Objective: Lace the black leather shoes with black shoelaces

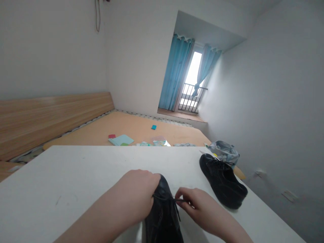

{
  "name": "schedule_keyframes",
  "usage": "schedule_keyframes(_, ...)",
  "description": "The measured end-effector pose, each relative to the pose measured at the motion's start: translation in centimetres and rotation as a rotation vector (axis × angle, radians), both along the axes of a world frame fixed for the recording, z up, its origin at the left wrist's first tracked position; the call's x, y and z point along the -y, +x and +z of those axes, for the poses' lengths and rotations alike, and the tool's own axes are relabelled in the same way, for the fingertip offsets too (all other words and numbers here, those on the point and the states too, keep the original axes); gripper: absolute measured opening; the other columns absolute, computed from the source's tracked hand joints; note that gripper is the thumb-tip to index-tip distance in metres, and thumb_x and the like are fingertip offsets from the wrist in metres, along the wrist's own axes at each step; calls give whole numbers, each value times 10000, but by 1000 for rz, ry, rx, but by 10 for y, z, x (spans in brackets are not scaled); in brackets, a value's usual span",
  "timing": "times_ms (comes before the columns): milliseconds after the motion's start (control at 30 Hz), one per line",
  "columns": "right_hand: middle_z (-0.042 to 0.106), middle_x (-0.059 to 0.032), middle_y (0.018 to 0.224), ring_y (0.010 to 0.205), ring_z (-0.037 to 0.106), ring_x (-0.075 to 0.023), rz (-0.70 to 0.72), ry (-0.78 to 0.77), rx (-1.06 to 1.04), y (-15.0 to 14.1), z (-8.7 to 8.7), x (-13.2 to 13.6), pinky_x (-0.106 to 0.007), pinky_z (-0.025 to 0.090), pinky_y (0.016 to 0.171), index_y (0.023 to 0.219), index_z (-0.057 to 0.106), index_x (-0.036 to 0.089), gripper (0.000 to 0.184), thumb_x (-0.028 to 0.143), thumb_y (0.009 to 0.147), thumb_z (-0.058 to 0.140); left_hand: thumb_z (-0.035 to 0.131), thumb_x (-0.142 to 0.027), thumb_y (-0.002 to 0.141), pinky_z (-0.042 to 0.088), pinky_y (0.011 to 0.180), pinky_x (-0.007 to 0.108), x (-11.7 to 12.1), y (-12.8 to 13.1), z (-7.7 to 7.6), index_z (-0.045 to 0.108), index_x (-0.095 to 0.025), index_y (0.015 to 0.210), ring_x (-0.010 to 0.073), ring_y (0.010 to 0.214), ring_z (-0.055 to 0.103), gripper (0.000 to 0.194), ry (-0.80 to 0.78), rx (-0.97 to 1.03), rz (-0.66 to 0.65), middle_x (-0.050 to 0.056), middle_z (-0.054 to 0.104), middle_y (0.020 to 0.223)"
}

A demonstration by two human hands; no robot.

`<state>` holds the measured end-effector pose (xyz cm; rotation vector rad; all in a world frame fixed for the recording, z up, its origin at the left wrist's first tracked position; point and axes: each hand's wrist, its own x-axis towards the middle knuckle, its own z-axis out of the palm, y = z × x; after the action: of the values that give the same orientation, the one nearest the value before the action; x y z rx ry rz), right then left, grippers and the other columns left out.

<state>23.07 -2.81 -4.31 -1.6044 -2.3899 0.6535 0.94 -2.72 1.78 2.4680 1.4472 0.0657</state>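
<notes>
A black lace-up shoe (163, 219) rests on the white table (101, 162) in front of me, its toe pointing away. My left hand (139, 194) is closed at the left side of the shoe near the toe; its fingertips are hidden, so I cannot see what they grip. To the right of the shoe, my right hand (194, 204) pinches a black shoelace (180, 200) and holds it out sideways from the lacing. Another lace end hangs down the shoe's right side. The matching black shoe (222, 180), with its laces tied, stands farther right on the table.
Behind the table lies a bed (131, 123) with a wooden headboard (55, 108). Flat packets, a pale green sheet (121, 139) and a small blue square (154, 127) lie on it. A plastic bag (224, 152) sits beyond the right shoe. Blue curtains (176, 71) hang at the window.
</notes>
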Motion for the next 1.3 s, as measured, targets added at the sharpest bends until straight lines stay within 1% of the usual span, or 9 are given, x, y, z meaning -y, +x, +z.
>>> schedule_keyframes(200, 641, -40, 731, 730, 592, -220, -109, 244, -63, 28, -5, -10, -341, 428, 685, 757, 598, 197, 220, 301, 903, 470, 581, -178, 747, 532, 681, 428, -13, 8, -24, 769, -140, 823, 391, 839, 711, 207, -86, -227, 16, 227, 754, 899)
schedule_keyframes(433, 629, -50, 745, 765, 576, -250, -394, 557, -244, 54, -11, -14, -391, 427, 740, 757, 569, 209, 196, 361, 852, 491, 503, -217, 770, 505, 640, 392, -21, -10, -15, 764, -169, 777, 349, 787, 713, 265, -21, -230, 128, 188, 764, 829)
schedule_keyframes(600, 638, -36, 743, 756, 601, -230, -378, 319, -625, 44, -8, -10, -360, 472, 721, 784, 564, 208, 307, 506, 854, 546, 349, -241, 849, 456, 652, 414, -24, -31, 9, 714, -161, 812, 362, 848, 686, 375, 118, -183, 319, 198, 741, 909)
schedule_keyframes(700, 715, -83, 999, 996, 633, -255, -321, 62, -974, 26, -5, -2, -436, 446, 948, 924, 589, 212, 334, 542, 881, 562, 299, -304, 884, 414, 627, 363, -20, -28, 20, 637, -206, 750, 302, 807, 655, 376, 176, 26, 344, 114, 717, 869)
schedule_keyframes(800, 633, -98, 1286, 1183, 567, -263, -247, -141, -1151, 4, 1, 9, -487, 365, 1061, 1121, 571, 241, 365, 533, 904, 559, 325, -325, 880, 395, 635, 319, -14, -17, 23, 573, -218, 682, 251, 820, 624, 335, 152, 225, 256, 58, 693, 843)
schedule_keyframes(900, 582, -90, 1354, 1231, 524, -264, -137, -223, -1102, -19, 8, 16, -485, 349, 1073, 1096, 579, 237, 361, 543, 905, 553, 335, -270, 860, 392, 657, 318, -12, -8, 22, 579, -215, 692, 246, 830, 621, 302, 183, 206, 276, 61, 690, 830)
schedule_keyframes(1133, 661, -63, 1121, 1164, 529, -247, 17, -330, -958, -57, 5, -5, -449, 331, 1063, 1012, 555, 216, 424, 616, 875, 541, 301, -284, 874, 384, 648, 374, -19, -16, 21, 677, -169, 779, 320, 758, 654, 404, 429, -154, 479, 151, 717, 794)
schedule_keyframes(1233, 646, -74, 1188, 1179, 510, -237, 76, -388, -938, -68, 2, -15, -443, 288, 1085, 972, 542, 214, 432, 627, 847, 575, 303, -273, 873, 381, 649, 365, -22, -24, 23, 662, -166, 760, 299, 738, 640, 391, 446, -89, 493, 136, 696, 757)
schedule_keyframes(1300, 644, -63, 1195, 1204, 502, -221, 139, -419, -1005, -76, 2, -19, -419, 270, 1098, 972, 557, 216, 411, 604, 844, 601, 350, -270, 850, 368, 606, 329, -22, -27, 22, 629, -193, 715, 257, 723, 618, 320, 296, 69, 367, 82, 674, 745)
